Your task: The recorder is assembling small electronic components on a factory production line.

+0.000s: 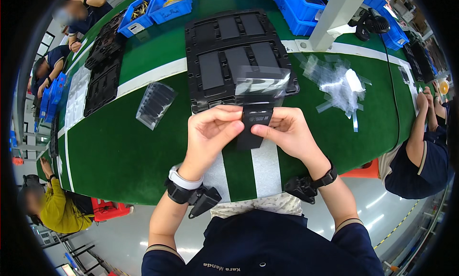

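A flat black pack [256, 127] sits above the green surface [138, 168], at the near edge of the black tray [191, 41]. The left hand [210, 132] and right hand [289, 132] pinch its sides, thumbs nearly closed to fingers. Uneven pulling could crease the clear film [262, 84] at its far end.

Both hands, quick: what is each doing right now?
Left hand: closed, pinching the left edge of a flat black piece.
Right hand: closed, pinching the same piece's right side, thumb on its face.
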The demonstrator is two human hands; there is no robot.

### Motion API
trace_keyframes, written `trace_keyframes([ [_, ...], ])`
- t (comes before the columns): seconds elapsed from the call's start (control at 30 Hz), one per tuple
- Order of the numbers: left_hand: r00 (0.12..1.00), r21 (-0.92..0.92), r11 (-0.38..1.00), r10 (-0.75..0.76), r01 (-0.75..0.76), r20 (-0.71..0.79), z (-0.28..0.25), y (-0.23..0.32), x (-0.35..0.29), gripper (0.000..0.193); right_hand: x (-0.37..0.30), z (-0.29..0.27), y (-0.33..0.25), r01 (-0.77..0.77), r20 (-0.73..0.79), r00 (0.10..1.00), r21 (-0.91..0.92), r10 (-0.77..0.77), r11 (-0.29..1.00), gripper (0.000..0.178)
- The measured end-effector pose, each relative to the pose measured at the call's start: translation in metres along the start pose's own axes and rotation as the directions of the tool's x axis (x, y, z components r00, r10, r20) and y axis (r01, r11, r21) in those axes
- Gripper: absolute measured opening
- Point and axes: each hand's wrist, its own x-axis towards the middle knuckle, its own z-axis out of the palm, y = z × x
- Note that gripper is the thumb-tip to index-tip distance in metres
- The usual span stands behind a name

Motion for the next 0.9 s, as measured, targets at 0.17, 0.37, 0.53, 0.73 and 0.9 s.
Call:
trace_keyframes([
  [0.17, 0.967, -0.086, 0.967, -0.233, 0.242, 0.098, -0.014, 0.002, 0.000, 0.007, -0.002, 0.002, -0.007, -0.118, 0.197, 0.977, 0.205, 0.077, 0.972, 0.022],
  [0.37, 0.994, 0.162, 0.984, 0.052, -0.067, 0.097, -0.015, -0.009, -0.001, 0.009, -0.002, 0.003, -0.004, -0.130, 0.204, 0.974, 0.122, 0.104, 0.984, 0.020],
  [0.53, 0.999, 0.170, 0.985, -0.011, 0.005, 0.040, -0.003, -0.004, 0.002, 0.011, 0.001, 0.006, 0.001, -0.037, 0.123, 0.992, 0.141, 0.019, 0.989, 0.018],
  [0.73, 0.999, 0.209, 0.978, -0.029, 0.023, 0.023, -0.002, -0.006, 0.002, 0.010, 0.002, 0.002, -0.005, 0.065, -0.065, 0.996, 0.092, -0.059, 0.994, 0.010],
  [0.9, 0.996, 0.334, 0.939, -0.072, 0.088, -0.060, -0.009, -0.013, 0.001, 0.010, -0.001, -0.003, -0.008, 0.098, -0.149, 0.986, 0.161, -0.074, 0.982, 0.011],
])
